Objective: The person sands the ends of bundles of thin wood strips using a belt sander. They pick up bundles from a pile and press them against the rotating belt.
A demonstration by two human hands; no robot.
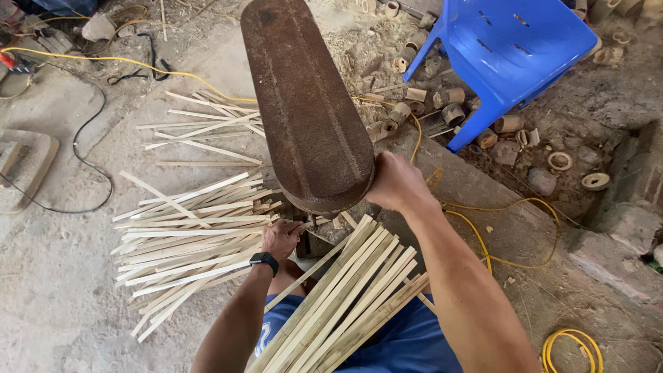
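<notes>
Dusty concrete floor (62, 290) under scattered bamboo strips (186, 242), blue chair (511, 48) nearby

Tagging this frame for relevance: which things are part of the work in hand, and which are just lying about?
In use:
- right hand on the rusty metal cover
- left hand below the cover
- bamboo strips on the lap
- pile of split strips on the floor

Lying about:
- blue plastic chair
- yellow cable
- cut bamboo rings
- black cable
</notes>
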